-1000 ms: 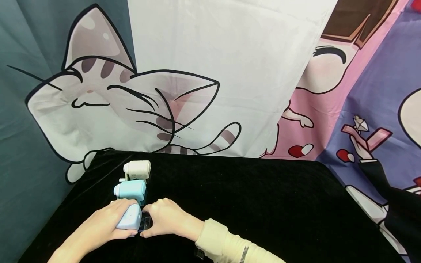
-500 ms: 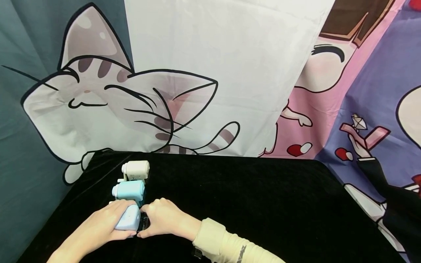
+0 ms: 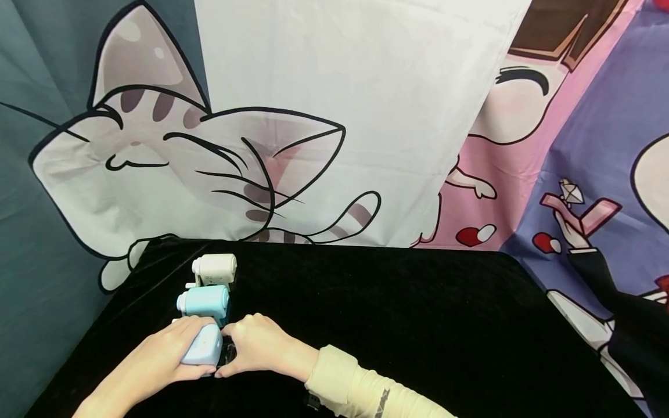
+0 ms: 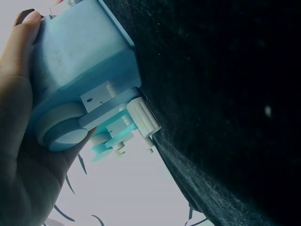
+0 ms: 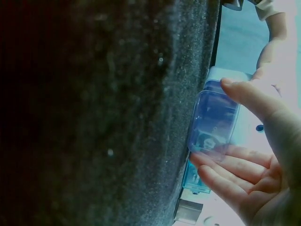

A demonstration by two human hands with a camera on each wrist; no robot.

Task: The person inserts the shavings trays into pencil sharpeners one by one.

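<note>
My left hand [image 3: 151, 357] grips the light-blue crank pencil sharpener [image 3: 204, 346] from its left side and top. In the left wrist view its crank arm [image 4: 108, 109] ends in a white knob [image 4: 143, 117]. At the sharpener's right side, my right hand [image 3: 263, 346] pinches a clear drawer [image 5: 214, 117] between thumb and fingers. The right wrist view shows the drawer partly out of the body. Behind stand a turquoise sharpener [image 3: 205, 301] and a white sharpener [image 3: 215, 268], in a row.
A black velvet cloth [image 3: 392, 325] covers the table, its far edge meeting a printed curtain [image 3: 366, 145] with a cartoon cat. To the right hangs a purple and pink printed cloth [image 3: 590, 151].
My right hand has shifted slightly left, nearer the light-blue sharpener's body, and less of the drawer shows. My left hand keeps its grip. The head view has shifted a little.
</note>
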